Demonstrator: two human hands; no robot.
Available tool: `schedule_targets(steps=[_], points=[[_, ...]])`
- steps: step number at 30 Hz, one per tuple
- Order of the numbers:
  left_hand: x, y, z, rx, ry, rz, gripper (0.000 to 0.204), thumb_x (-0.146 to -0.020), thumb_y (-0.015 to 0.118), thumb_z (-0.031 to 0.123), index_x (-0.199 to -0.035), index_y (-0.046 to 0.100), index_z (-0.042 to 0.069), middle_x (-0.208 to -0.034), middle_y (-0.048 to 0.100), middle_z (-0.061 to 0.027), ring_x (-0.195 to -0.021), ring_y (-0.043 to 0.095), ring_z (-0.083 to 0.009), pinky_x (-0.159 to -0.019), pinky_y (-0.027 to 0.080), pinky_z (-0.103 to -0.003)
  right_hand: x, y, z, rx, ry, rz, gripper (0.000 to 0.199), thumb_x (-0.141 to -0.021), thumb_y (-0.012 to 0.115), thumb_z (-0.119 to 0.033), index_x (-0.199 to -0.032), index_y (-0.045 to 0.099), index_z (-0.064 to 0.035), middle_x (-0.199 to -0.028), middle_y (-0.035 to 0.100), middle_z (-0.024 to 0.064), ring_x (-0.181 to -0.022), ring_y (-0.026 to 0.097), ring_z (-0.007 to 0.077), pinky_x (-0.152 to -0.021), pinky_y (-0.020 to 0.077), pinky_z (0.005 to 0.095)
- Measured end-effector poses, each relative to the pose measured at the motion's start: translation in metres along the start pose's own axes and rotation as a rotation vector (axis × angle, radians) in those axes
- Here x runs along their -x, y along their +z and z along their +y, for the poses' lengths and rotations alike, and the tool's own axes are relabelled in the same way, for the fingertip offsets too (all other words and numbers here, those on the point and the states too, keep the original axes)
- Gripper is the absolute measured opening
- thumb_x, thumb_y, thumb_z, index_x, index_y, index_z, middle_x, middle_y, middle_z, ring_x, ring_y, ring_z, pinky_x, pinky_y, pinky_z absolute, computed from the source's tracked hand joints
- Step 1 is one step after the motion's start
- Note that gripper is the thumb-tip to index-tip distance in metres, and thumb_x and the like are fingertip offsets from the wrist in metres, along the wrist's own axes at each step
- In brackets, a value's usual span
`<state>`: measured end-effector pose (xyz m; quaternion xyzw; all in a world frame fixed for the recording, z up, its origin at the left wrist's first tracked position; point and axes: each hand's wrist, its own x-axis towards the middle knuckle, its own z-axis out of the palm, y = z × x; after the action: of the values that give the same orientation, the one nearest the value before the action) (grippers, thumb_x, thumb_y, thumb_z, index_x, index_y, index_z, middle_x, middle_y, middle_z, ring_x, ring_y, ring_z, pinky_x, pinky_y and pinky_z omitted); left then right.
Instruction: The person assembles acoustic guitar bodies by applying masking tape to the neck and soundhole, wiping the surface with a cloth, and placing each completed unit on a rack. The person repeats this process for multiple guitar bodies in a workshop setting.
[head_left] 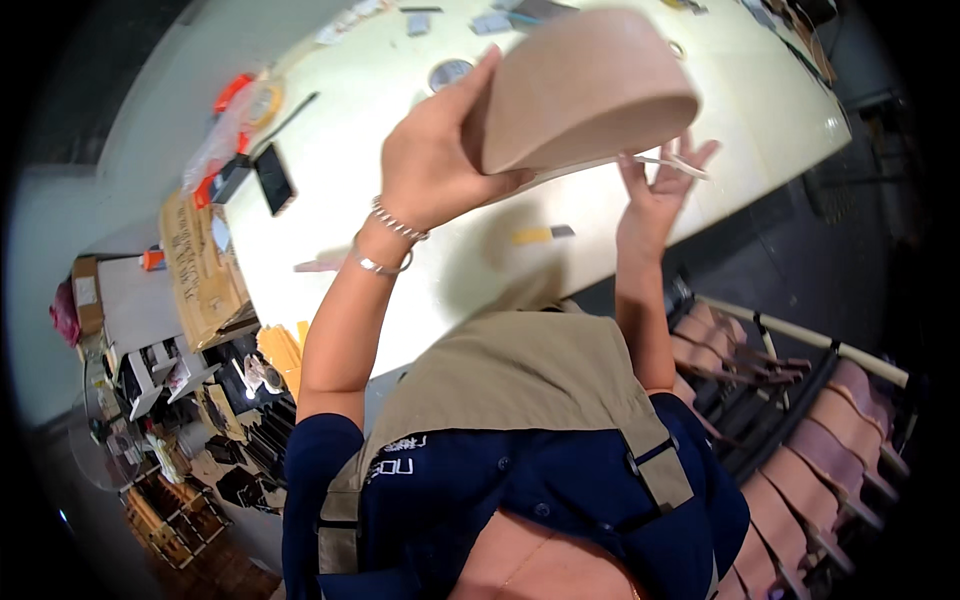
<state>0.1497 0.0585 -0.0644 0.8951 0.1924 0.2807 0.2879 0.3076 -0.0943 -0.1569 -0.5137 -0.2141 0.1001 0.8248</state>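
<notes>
High over the white table, my left hand [430, 165] grips a beige, smooth, curved piece [590, 85] by its left side. It looks like a leather bag body with a rounded wall and a flat half-moon face, and it is tilted. The thumb lies along its lower edge; the other fingers are partly hidden behind it. Below its right end, my right hand [650, 205] holds a thin whitish strip or stick [680, 167] between its fingers. What that thin thing is exactly, I cannot make out.
On the white table [420, 300] lie a black phone [273, 178], tape rolls [265, 103], a round tin [450, 74] and a yellow-and-grey piece [543, 235]. A rack of tan leather pieces [800, 480] stands at the right. Cardboard [200, 265] and tools crowd the left.
</notes>
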Motion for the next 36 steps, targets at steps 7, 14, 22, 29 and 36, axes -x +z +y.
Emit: schedule_targets(steps=[7, 14, 22, 29, 36], points=[[0.039, -0.144, 0.034, 0.450, -0.023, 0.313, 0.072, -0.062, 0.085, 0.019, -0.120, 0.047, 0.000, -0.110, 0.059, -0.0100, -0.100, 0.057, -0.0180, -0.089, 0.044, -0.029, 0.020, 0.109, -0.115, -0.450, -0.109, -0.392, 0.097, -0.080, 0.049, 0.017, -0.148, -0.006, -0.0265, -0.145, 0.019, 0.0133, -0.122, 0.047, 0.0314, -0.096, 0.0435, 0.0449], [0.094, -0.136, 0.026, -0.226, 0.481, 1.021, 0.063, -0.074, 0.068, 0.017, -0.131, 0.039, 0.015, -0.141, 0.025, -0.0145, -0.136, 0.022, -0.0312, -0.110, 0.022, -0.048, 0.051, 0.150, -0.109, -0.500, -0.119, -0.746, 0.096, -0.083, 0.041, 0.017, -0.146, -0.018, -0.0264, -0.146, 0.020, 0.0137, -0.122, 0.049, 0.0258, -0.100, 0.0419, 0.0417], [0.141, -0.144, 0.016, -0.976, 0.440, 0.835, 0.030, -0.060, 0.073, 0.032, -0.087, 0.068, 0.044, -0.133, 0.027, -0.0085, -0.136, 0.017, -0.0308, -0.114, 0.013, -0.054, 0.053, 0.158, -0.106, -0.462, -0.182, -0.895, 0.102, -0.070, 0.038, 0.014, -0.148, -0.009, -0.0307, -0.143, 0.023, 0.0091, -0.123, 0.048, 0.0266, -0.096, 0.0408, 0.0445], [0.135, -0.150, 0.023, -0.966, 0.502, 0.841, 0.035, -0.060, 0.073, 0.029, -0.090, 0.069, 0.046, -0.129, 0.031, -0.0041, -0.136, 0.016, -0.0355, -0.114, 0.012, -0.053, 0.055, 0.156, -0.105, -0.456, -0.214, -0.920, 0.101, -0.072, 0.041, 0.013, -0.148, -0.010, -0.0301, -0.142, 0.024, 0.0093, -0.122, 0.048, 0.0255, -0.095, 0.0421, 0.0439], [0.145, -0.146, 0.023, -1.061, 0.441, 0.763, 0.031, -0.062, 0.074, 0.027, -0.089, 0.070, 0.042, -0.125, 0.033, -0.0010, -0.131, 0.021, -0.0356, -0.111, 0.021, -0.053, 0.055, 0.156, -0.104, -0.477, -0.223, -0.906, 0.098, -0.078, 0.045, 0.011, -0.148, -0.010, -0.0280, -0.141, 0.026, 0.0105, -0.122, 0.048, 0.0246, -0.093, 0.0434, 0.0409]])
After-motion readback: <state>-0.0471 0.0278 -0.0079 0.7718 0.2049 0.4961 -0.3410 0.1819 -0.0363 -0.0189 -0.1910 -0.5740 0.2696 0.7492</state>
